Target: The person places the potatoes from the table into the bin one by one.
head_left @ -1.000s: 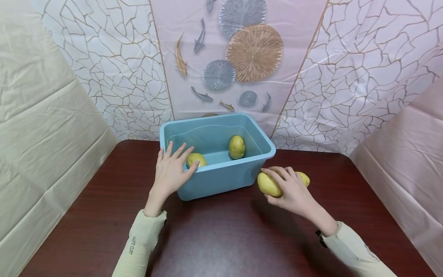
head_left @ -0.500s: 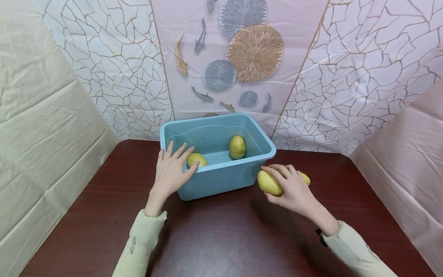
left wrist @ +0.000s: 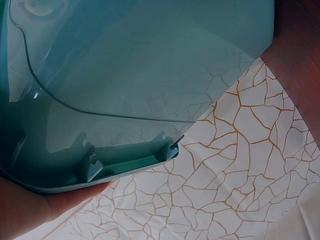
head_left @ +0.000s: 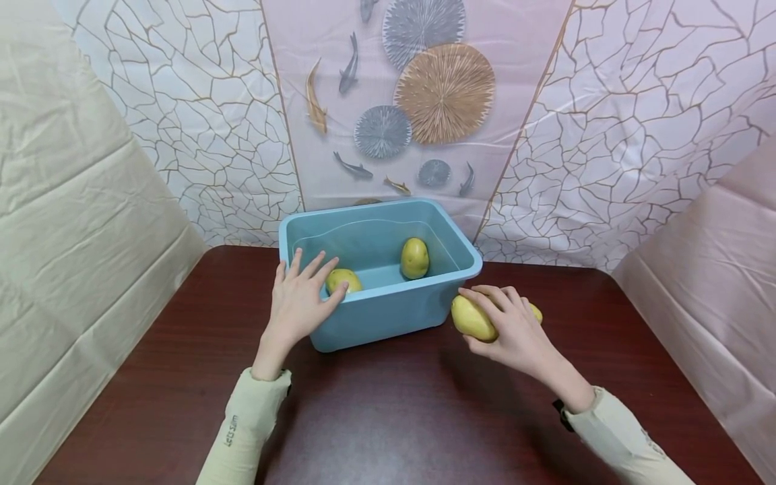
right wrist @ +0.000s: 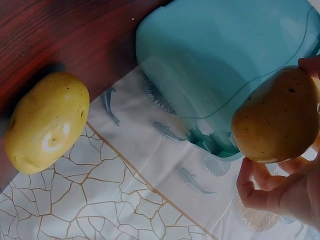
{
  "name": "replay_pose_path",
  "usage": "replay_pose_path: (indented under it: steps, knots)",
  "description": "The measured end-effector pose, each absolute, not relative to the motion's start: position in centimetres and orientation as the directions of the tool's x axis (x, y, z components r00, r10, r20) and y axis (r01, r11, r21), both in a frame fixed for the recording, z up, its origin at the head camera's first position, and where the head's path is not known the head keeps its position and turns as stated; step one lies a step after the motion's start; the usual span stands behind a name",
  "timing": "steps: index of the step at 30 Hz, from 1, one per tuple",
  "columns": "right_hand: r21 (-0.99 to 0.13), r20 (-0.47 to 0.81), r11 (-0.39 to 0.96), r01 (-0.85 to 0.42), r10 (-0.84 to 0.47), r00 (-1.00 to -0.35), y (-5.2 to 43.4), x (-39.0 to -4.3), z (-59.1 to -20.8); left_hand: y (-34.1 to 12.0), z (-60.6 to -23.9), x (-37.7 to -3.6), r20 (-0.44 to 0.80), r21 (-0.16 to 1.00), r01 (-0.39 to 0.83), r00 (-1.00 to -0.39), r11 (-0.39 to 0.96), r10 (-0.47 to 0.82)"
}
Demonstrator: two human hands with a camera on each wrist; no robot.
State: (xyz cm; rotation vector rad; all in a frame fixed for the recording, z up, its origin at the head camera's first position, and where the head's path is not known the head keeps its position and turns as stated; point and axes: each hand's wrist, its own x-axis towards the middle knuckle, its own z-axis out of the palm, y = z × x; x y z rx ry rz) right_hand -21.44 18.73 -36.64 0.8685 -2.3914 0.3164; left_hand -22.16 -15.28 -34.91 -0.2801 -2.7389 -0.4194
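— Anything different nearest the camera?
— Barely. Right hand (head_left: 515, 330) at about 4 o'clock on the tabletop (head_left: 388, 417), fingers (head_left: 485, 300) curled round a potato (head_left: 469, 318), now raised a touch and nearer the tub's right wall than a second ago.
— Clear of the wood?
— Judging from the wrist view, yes: held potato in the air beside the rim, second potato (right wrist: 47, 120) lying behind on the tabletop.
— And the left?
— No shift at all. Left hand (head_left: 298, 303) at 10 o'clock, fingers straight, pressed flat on the blue tub's (head_left: 388, 316) near-left corner.
— Further back?
— Two potatoes (head_left: 415, 258) inside the tub as before. Looks like the start of a lift toward the tub.
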Motion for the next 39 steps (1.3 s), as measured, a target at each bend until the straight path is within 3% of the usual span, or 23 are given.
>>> replay_pose_path:
  steps: [39]
  knots:
    - [-0.008,0.624,0.744,-0.668,-0.518,-0.584,18.2,-21.8,-34.8,-15.2,-34.8,-22.0,0.377,0.253,0.245,-0.916,0.936,0.137]
